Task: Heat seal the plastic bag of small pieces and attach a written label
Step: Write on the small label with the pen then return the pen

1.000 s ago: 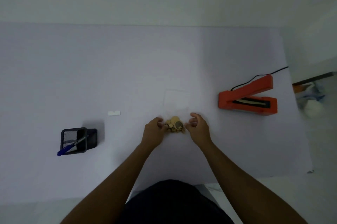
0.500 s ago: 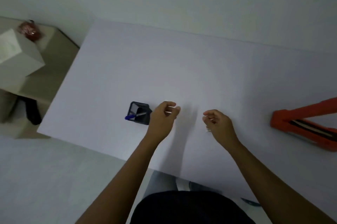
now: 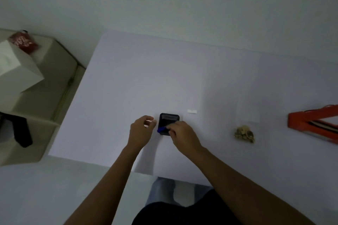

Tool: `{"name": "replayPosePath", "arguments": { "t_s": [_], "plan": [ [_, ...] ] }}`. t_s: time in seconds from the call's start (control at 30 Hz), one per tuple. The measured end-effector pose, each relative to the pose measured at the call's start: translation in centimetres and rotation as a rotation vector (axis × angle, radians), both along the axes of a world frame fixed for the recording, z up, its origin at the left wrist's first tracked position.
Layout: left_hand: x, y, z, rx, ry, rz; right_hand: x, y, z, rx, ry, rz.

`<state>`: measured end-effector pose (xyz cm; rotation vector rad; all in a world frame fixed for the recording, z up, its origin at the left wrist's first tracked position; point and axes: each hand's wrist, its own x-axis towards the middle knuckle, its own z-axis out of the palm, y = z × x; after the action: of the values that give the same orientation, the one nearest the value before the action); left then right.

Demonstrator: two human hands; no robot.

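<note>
Plastic bag of small pieces (image 3: 244, 133) lies on the white table (image 3: 128, 78), well to the right of both hands and untouched. The right hand (image 3: 183, 136) reaches over the black mesh pen holder (image 3: 168, 122), its fingers curled round the blue pen (image 3: 161, 129) that leans out of the holder's near-left corner. The left hand (image 3: 141, 131) hovers just left of the holder, fingers loosely curled with thumb and forefinger close together; whether it pinches anything I cannot tell. Just beyond the holder to the right lies a small white label (image 3: 192, 111), blank as far as can be seen. At the far right edge sits the orange heat sealer (image 3: 311, 124), its arm raised. Judging from this layout, the work is at an early stage: the pen is being fetched, while writing and attaching the label remain, and whether the bag is sealed cannot be told.
</note>
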<state>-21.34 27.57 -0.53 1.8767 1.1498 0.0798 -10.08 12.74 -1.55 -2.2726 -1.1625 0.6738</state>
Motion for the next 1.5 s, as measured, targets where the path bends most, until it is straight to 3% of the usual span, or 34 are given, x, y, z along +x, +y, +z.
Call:
{"name": "replayPosePath", "arguments": {
  "t_s": [0.2,0.4,0.5,0.63,0.7,0.8,0.97,1.13,1.23,1.3,1.37,1.4,1.5],
  "plan": [
    [1.0,1.7,-1.5,-0.089,0.022,-0.213,-0.5,3.7,-1.1,-0.193,-0.159,0.045],
    [1.9,1.8,-2.0,0.031,0.105,-0.322,-0.2,5.3,-0.3,-0.379,-0.202,0.095],
    [2.3,1.9,-1.6,0.125,0.139,-0.367,-0.2,4.7,-1.0,-0.320,-0.162,0.070],
    [2.6,3.3,-1.4,0.175,0.144,-0.358,-0.5,3.3,-0.9,0.006,-0.154,-0.114],
    [2.7,4.7,-1.5,0.195,0.143,-0.362,-1.0,2.5,-0.1,0.150,-0.058,-0.240],
    [2.5,6.8,-1.7,0.213,0.156,-0.352,-1.6,1.7,2.1,0.336,0.243,-0.497],
    [1.9,9.3,-2.1,0.218,0.191,-0.300,-1.0,0.7,4.7,0.495,0.706,-0.906],
    [2.4,9.3,-0.7,0.346,0.298,-0.305,0.2,0.2,5.3,0.551,0.913,-1.009],
    [2.9,7.7,1.6,0.377,0.152,-0.292,0.5,0.2,5.5,0.553,0.950,-1.004],
    [3.4,6.4,3.3,0.165,-0.034,-0.384,0.5,0.4,5.6,0.561,0.984,-1.016],
    [4.1,4.5,4.7,-0.187,-0.144,-0.500,0.6,0.4,5.8,0.575,1.026,-1.039],
    [4.4,3.7,4.9,-0.262,-0.162,-0.544,0.6,0.4,5.8,0.590,1.049,-1.051],
    [5.0,2.0,4.5,-0.236,-0.180,-0.609,0.8,0.1,5.9,0.636,1.108,-1.100]
  ]
}}
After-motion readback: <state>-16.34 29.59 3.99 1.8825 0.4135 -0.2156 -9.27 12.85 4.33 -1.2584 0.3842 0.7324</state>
